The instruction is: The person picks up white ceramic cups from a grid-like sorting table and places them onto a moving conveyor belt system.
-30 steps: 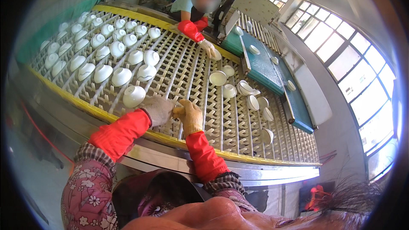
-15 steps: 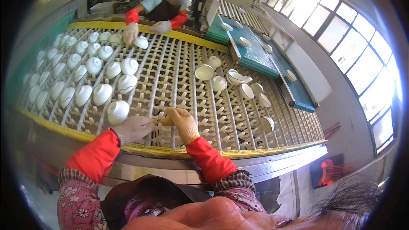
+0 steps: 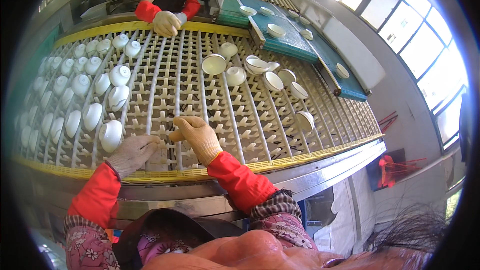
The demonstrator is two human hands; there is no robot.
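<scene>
My left hand (image 3: 134, 154), in a pale grey work glove, hovers over the near edge of the pegged rack conveyor (image 3: 167, 90). Its fingers stretch out side by side toward the right, with nothing seen in them. Close to its fingertips is a white bowl (image 3: 110, 136), tipped on its side on the rack. My right hand (image 3: 199, 140), in a tan glove, is a little to the right. Its fingers bend loosely and stand apart from the thumb, with nothing visible between them. A gap separates the two hands.
Rows of white bowls (image 3: 81, 84) rest bottom-up or tilted on the left rack. A loose bowl group (image 3: 273, 81) lies at centre right. Opposite, a co-worker's gloved hands (image 3: 166, 23) meet over the far yellow edge. A green belt (image 3: 295, 50) carries more bowls at far right.
My hands have moved apart; they were nearly touching. The co-worker's hands have come together, away from the bowl one was touching. The whole view has shifted, so things appear farther left.
</scene>
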